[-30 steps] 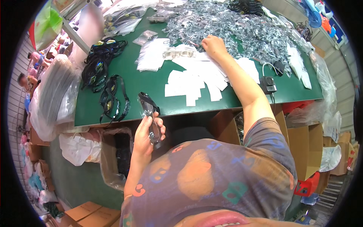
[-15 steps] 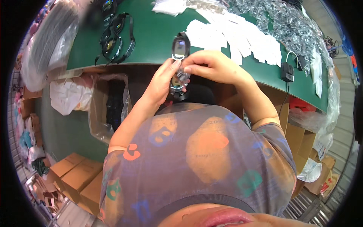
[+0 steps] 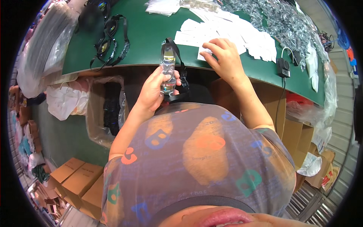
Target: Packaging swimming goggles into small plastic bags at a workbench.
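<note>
Swim goggles [image 3: 168,56] with a black strap are in my left hand [image 3: 152,87], whose fingers and thumb close around the middle of them. They hang upright at the table's near edge, with one lens up and the other lower, and a clear shiny plastic piece seems to cover the lenses. The strap loops over the top and dangles on the right. My right hand [image 3: 225,60] is off the goggles, over the near edge of a spread of white paper slips [image 3: 242,36]. Its thumb and fingers are curved and apart, with nothing visible between them.
More black goggles [image 3: 104,47] lie on the green table [image 3: 147,41] at left. Clear plastic pieces [image 3: 278,28] are heaped at far right, near a black adapter [image 3: 283,68]. An open carton [image 3: 96,109] stands below left; closed cartons [image 3: 81,178] are stacked nearer.
My right hand has let go of the goggles and moved right to the paper slips. The goggles have turned in my left hand, lenses now facing up, and the strap hangs to the right.
</note>
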`<state>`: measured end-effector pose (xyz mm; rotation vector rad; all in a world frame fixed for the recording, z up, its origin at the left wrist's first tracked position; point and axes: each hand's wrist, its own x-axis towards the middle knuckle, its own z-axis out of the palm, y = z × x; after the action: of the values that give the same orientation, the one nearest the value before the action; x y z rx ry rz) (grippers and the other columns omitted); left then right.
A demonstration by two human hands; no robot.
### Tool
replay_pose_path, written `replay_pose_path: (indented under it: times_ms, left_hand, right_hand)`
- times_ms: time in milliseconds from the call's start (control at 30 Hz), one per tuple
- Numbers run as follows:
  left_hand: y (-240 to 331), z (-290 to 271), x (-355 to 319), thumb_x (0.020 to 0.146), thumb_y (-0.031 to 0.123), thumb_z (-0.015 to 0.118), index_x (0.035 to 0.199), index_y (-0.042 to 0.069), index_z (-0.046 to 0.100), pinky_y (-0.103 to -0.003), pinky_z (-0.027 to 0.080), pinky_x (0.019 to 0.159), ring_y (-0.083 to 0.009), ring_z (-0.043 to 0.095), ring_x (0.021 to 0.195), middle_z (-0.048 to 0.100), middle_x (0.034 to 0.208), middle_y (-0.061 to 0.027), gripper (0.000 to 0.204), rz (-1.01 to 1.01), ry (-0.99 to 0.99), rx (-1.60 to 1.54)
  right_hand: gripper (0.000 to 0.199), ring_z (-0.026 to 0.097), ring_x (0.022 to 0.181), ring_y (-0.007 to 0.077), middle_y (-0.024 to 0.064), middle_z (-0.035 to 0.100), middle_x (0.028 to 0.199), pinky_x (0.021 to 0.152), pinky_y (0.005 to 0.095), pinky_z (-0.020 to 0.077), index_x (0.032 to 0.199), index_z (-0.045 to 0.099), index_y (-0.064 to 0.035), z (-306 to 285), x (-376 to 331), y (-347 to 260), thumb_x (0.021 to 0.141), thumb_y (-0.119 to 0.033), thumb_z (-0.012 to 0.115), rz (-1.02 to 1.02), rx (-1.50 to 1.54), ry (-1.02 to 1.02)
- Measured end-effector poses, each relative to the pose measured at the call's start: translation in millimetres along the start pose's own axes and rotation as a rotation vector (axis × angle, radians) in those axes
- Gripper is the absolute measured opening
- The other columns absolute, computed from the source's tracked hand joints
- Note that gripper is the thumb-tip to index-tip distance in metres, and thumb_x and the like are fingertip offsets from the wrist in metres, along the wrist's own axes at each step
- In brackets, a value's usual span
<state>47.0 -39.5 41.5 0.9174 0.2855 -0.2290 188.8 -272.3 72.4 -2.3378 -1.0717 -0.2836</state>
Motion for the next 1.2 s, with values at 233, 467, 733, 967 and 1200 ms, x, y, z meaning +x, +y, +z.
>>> replay_pose_path:
  times_ms: [233, 467, 733, 967, 1200]
  left_hand:
    - [2.6, 3.2, 2.1, 0.096, 0.014, 0.056, 0.147, 0.001, 0.045, -0.031, 0.062, 0.070, -0.0183, 0.067, 0.095, 0.065, 0.109, -0.0091, 0.053, -0.038, -0.002, -0.064]
    - [-3.6, 4.4, 6.2, 0.098, 0.016, 0.057, 0.146, 0.002, 0.046, -0.031, 0.062, 0.071, -0.0178, 0.068, 0.095, 0.066, 0.109, -0.0088, 0.051, -0.039, -0.024, -0.073]
    - [-7.2, 4.3, 4.0, 0.099, 0.019, 0.056, 0.128, 0.007, 0.056, -0.034, 0.058, 0.077, -0.0173, 0.069, 0.096, 0.067, 0.110, -0.0062, 0.032, -0.051, -0.003, -0.036]
    - [-13.4, 9.3, 3.3, 0.103, 0.015, 0.052, 0.135, 0.004, 0.054, -0.036, 0.058, 0.082, -0.0187, 0.069, 0.098, 0.068, 0.113, -0.0072, 0.034, 0.006, -0.003, -0.154]
    - [-1.0, 10.6, -2.5, 0.110, 0.033, 0.038, 0.137, 0.007, 0.054, -0.035, 0.054, 0.096, -0.0160, 0.064, 0.114, 0.064, 0.125, -0.0063, 0.040, 0.070, -0.129, -0.269]
  right_hand:
    - [0.048, 0.044, 0.143, 0.0279, 0.0042, 0.058, 0.143, 0.119, 0.0554, 0.0264, 0.122, 0.068, -0.0140, 7.8, -50.9, 14.8, 0.085, -0.041, 0.079, -0.048, -0.319, -0.041]
    - [0.035, 0.046, 0.143, 0.0281, 0.0028, 0.061, 0.141, 0.119, 0.0524, 0.0270, 0.114, 0.072, -0.0202, 12.7, -54.8, 3.8, 0.082, -0.030, 0.082, -0.134, -0.263, 0.061]
    - [0.020, 0.065, 0.108, 0.0258, 0.0128, 0.070, 0.116, 0.097, 0.0343, 0.0492, 0.110, 0.073, -0.0027, 19.4, -29.3, 2.2, 0.091, -0.002, 0.072, 0.156, 0.427, 0.390]
    - [0.020, 0.067, 0.118, 0.0322, 0.0113, 0.071, 0.120, 0.102, 0.0448, 0.0477, 0.102, 0.069, -0.0066, 5.3, -8.5, -66.8, 0.083, -0.007, 0.076, -0.411, 0.218, 0.193]
    - [0.023, 0.067, 0.118, 0.0218, 0.0047, 0.072, 0.120, 0.101, 0.0447, 0.0484, 0.106, 0.070, -0.0118, 31.1, -15.2, -71.0, 0.085, -0.017, 0.076, -0.431, 0.195, 0.021]
